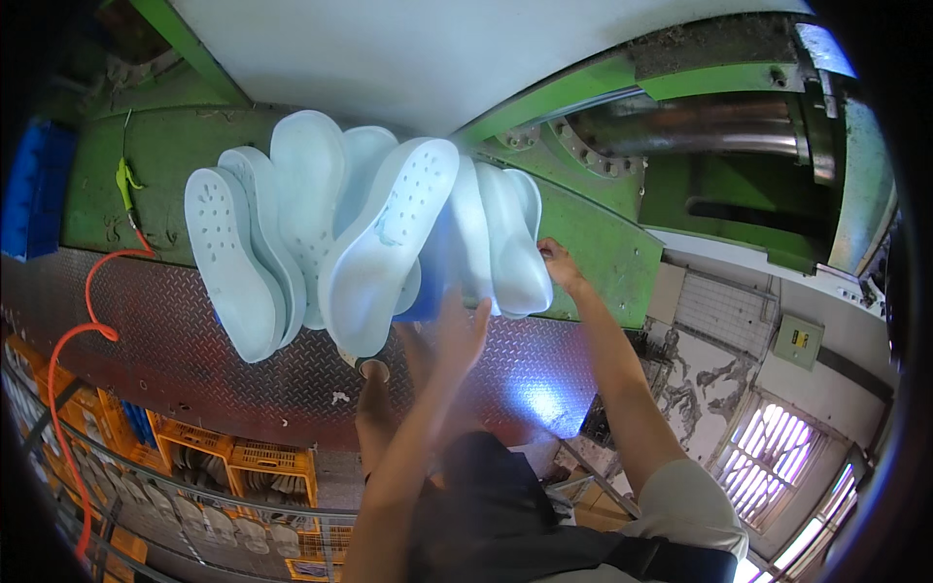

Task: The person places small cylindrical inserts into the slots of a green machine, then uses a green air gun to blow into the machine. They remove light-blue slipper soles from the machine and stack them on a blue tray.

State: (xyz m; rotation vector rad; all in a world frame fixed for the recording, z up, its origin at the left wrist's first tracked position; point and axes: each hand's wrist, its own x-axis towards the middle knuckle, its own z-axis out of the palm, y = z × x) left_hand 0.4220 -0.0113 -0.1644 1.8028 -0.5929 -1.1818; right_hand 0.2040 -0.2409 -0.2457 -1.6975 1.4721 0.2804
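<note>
Orange crates (243, 462) at 7 o'clock | orange hose (73, 340) crosses steel tread plate (175, 340) | pale-blue foam soles (350, 228) fanned at 11 o'clock | left hand (457, 335) spread beneath them | right hand (562, 264) grips the rightmost sole | green press (680, 146) at 2 o'clock

The foam shoe soles (321, 233) are pale blue with small dots. The machine frame (603, 243) is green. The floor plate (175, 340) is dark with a bumpy diamond pattern. The hose (73, 340) is orange. The crates (243, 457) are orange too.
</note>
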